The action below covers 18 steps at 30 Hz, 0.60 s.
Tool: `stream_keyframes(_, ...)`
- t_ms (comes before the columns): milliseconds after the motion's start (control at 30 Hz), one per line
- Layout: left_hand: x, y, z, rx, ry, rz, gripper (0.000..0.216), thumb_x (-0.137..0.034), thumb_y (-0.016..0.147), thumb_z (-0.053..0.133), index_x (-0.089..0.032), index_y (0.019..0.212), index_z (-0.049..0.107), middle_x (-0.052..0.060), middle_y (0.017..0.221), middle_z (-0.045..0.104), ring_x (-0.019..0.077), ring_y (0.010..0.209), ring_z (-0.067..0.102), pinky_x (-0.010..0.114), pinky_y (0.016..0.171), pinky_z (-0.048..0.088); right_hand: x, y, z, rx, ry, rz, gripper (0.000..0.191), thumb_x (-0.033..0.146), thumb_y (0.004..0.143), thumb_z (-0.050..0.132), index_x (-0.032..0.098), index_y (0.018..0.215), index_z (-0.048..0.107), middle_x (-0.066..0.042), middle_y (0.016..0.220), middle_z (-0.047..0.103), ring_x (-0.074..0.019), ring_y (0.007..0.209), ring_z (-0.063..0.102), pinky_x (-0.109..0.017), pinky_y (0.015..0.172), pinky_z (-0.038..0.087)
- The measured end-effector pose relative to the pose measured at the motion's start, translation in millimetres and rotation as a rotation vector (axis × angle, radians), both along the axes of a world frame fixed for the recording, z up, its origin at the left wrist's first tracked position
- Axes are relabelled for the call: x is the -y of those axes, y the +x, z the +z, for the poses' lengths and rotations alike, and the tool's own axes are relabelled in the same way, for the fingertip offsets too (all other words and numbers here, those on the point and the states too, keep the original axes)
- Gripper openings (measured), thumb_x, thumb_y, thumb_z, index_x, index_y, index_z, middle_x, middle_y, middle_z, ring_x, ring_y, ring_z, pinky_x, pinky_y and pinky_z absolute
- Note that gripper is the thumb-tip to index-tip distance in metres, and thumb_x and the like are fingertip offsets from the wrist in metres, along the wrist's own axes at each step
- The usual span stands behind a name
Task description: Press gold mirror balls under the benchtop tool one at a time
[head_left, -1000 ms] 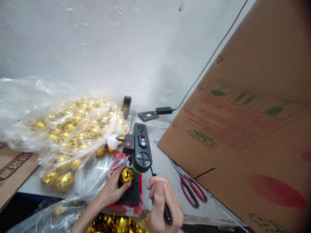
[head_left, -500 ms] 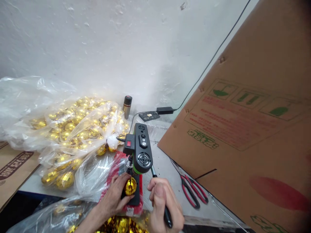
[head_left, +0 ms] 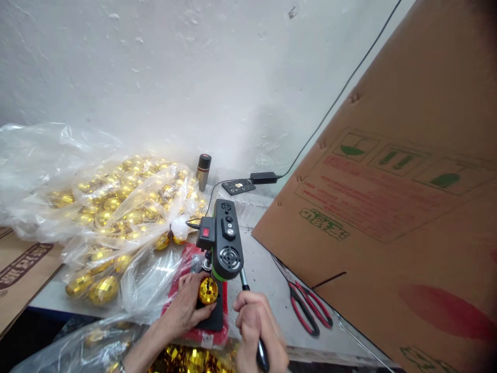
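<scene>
A gold mirrored ball (head_left: 208, 291) sits between the thumb and fingers of my left hand (head_left: 189, 300), over the black base of a small bench drill press (head_left: 228, 241). The ball lies just below the machine's head; whether the bit touches it I cannot tell. My right hand (head_left: 258, 329) is wrapped round the black-gripped lever (head_left: 262, 355) at the machine's right side. Under the base lies a red plastic sheet (head_left: 217, 336). More gold balls (head_left: 194, 357) show below, near the table's front edge.
A clear plastic bag (head_left: 128, 207) full of gold balls covers the left side. Red-handled scissors (head_left: 309, 306) lie right of the machine, beside a large cardboard box (head_left: 388, 207). Behind stand a spray can (head_left: 203, 172), a phone (head_left: 238, 186) and a power adapter (head_left: 264, 177).
The ball in my left hand has turned and shifted slightly up toward the machine. My right hand and the lever have moved a little to the left.
</scene>
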State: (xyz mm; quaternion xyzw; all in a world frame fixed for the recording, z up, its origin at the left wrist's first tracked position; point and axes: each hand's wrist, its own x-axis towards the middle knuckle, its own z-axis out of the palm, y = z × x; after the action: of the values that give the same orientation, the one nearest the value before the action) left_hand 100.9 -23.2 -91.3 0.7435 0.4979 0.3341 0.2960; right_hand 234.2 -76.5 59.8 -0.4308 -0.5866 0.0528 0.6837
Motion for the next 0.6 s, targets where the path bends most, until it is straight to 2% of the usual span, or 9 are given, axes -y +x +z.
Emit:
stream_keyframes(100,0,-1,-1.0,-0.001,-0.006,-0.007,0.056,-0.03,0.087,0.076,-0.023,0.139,0.061,0.012,0.122,0.071,0.0352,0.115,0.064,0.053,0.105,0.052,3,0,-18.9,0.005,-0.043,-0.039,0.033,0.013,0.108,0.046,0.021,0.077,0.055,0.001,0.075,0.061,-0.0109,0.064,0.06,-0.027,0.063,0.044)
stream_keyframes(233,0,-3,0.2,0.001,-0.025,-0.036,0.054,-0.031,0.087,0.076,-0.024,0.138,0.06,0.011,0.122,0.071,0.0353,0.116,0.063,0.052,0.105,0.052,-3,4,-39.2,0.147,0.108,-0.09,0.035,0.021,0.112,0.042,0.023,0.079,0.055,0.004,0.073,0.062,-0.0103,0.062,0.06,-0.027,0.073,0.051)
stream_keyframes(300,0,-3,0.8,0.005,-0.031,-0.036,0.055,-0.031,0.086,0.076,-0.024,0.138,0.06,0.011,0.123,0.071,0.0357,0.117,0.063,0.053,0.106,0.052,-5,4,-43.3,0.143,0.121,-0.104,0.036,0.021,0.112,0.041,0.023,0.079,0.054,0.005,0.071,0.061,-0.0097,0.061,0.059,-0.029,0.083,0.053)
stream_keyframes(433,0,0,2.8,0.003,-0.06,-0.02,0.058,-0.03,0.085,0.076,-0.024,0.14,0.059,0.012,0.126,0.07,0.0365,0.119,0.061,0.054,0.107,0.05,-3,-2,-46.6,0.028,0.018,-0.113,0.037,0.021,0.113,0.039,0.023,0.079,0.054,0.005,0.075,0.062,-0.0095,0.068,0.06,-0.031,0.096,0.052)
stream_keyframes(600,1,1,10.3,-0.01,-0.108,-0.019,0.052,-0.031,0.086,0.075,-0.022,0.135,0.06,0.013,0.125,0.069,0.0379,0.119,0.059,0.055,0.106,0.05,-10,-3,-52.5,0.068,0.171,-0.131,0.039,0.018,0.111,0.04,0.023,0.075,0.053,0.006,0.072,0.059,-0.009,0.062,0.055,-0.028,0.092,0.052)
